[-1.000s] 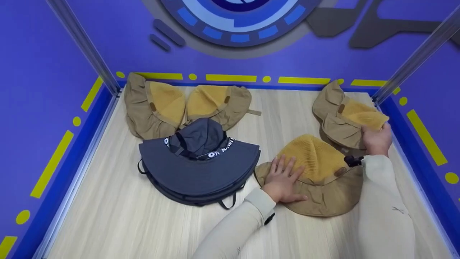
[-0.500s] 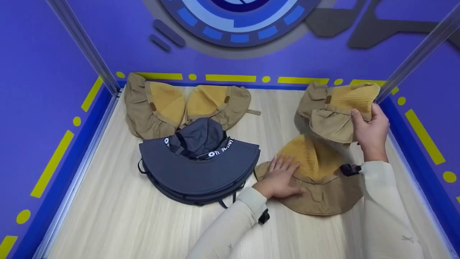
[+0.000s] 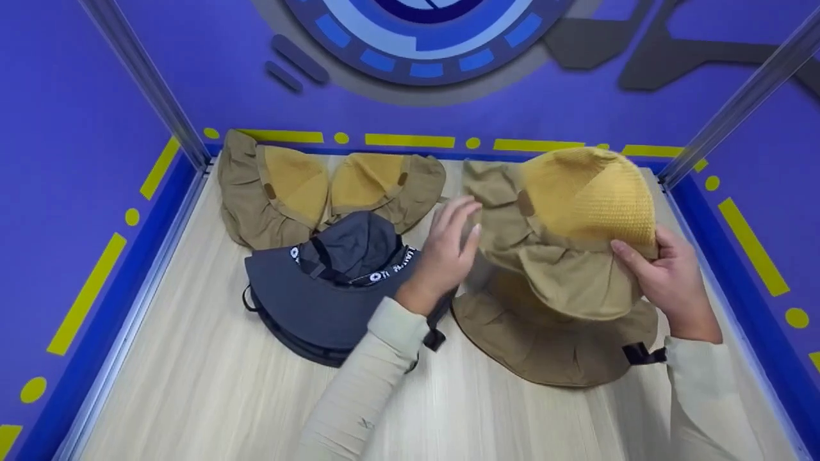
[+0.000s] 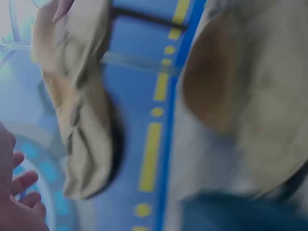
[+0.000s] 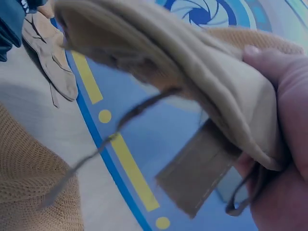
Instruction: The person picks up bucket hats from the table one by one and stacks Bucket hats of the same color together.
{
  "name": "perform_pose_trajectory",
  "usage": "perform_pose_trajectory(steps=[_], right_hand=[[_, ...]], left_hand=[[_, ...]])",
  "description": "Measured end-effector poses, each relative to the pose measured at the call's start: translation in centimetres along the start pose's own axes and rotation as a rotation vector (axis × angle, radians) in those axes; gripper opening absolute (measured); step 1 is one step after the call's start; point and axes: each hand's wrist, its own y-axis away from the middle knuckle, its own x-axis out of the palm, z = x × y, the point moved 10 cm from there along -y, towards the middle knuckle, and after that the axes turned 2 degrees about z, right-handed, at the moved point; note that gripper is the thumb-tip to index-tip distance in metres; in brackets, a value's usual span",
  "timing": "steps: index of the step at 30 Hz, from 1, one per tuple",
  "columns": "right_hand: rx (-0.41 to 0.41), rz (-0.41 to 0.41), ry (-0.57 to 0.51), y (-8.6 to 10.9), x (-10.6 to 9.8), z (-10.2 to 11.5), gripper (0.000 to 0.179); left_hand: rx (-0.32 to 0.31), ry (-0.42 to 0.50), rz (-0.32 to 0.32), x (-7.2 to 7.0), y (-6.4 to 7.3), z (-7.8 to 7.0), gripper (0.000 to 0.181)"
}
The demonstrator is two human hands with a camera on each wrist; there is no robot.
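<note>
A bucket hat (image 3: 576,205) with a yellow knit crown and tan brim is held up in the air by my right hand (image 3: 679,288), thumb on the near face of its right side. In the right wrist view a thin cord (image 5: 130,115) and a tan strap (image 5: 197,168) hang from the held hat. My left hand (image 3: 445,250) is raised beside the hat's left brim, fingers loosely bent; the left wrist view shows a gap between these fingers (image 4: 24,183) and the hat. Below, a second tan hat (image 3: 557,358) lies on the table, its crown mostly covered.
Dark grey brimmed hats (image 3: 314,307) lie stacked left of centre, partly behind my left forearm. Two more yellow-and-tan hats, a left one (image 3: 243,192) and a right one (image 3: 423,186), lie at the back left. Blue walls (image 3: 410,115) with metal posts enclose the table (image 3: 211,390).
My right hand has lifted the hat from the back right and brought it left and nearer, over the lying hat. My left hand has left that lying hat and risen toward the lifted one.
</note>
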Motion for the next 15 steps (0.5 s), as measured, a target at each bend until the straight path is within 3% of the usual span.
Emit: perform_pose_trajectory(steps=[3, 6, 9, 11, 13, 15], right_hand=[[-0.001, 0.077, -0.080, 0.8, 1.0, 0.5, 0.031], [0.004, 0.154, -0.152, 1.4, 2.2, 0.6, 0.030], [-0.017, 0.240, -0.175, 1.9, 3.3, 0.7, 0.028], [-0.024, 0.286, -0.161, 2.3, 3.8, 0.6, 0.027], [-0.023, 0.320, -0.119, 2.5, 4.1, 0.4, 0.025], [-0.013, 0.350, -0.067, 2.6, 4.2, 0.1, 0.023]], left_hand=[[0.072, -0.112, 0.064, -1.1, -2.1, -0.4, 0.038], [0.004, -0.180, 0.235, -0.8, -3.3, 0.8, 0.046], [-0.124, -0.163, 0.456, 0.3, -2.8, 2.7, 0.052], [-0.173, -0.114, 0.566, 0.9, -2.0, 3.5, 0.045], [-0.187, -0.055, 0.616, 1.2, -1.3, 4.0, 0.035], [-0.170, -0.013, 0.617, 1.3, -0.7, 4.0, 0.027]])
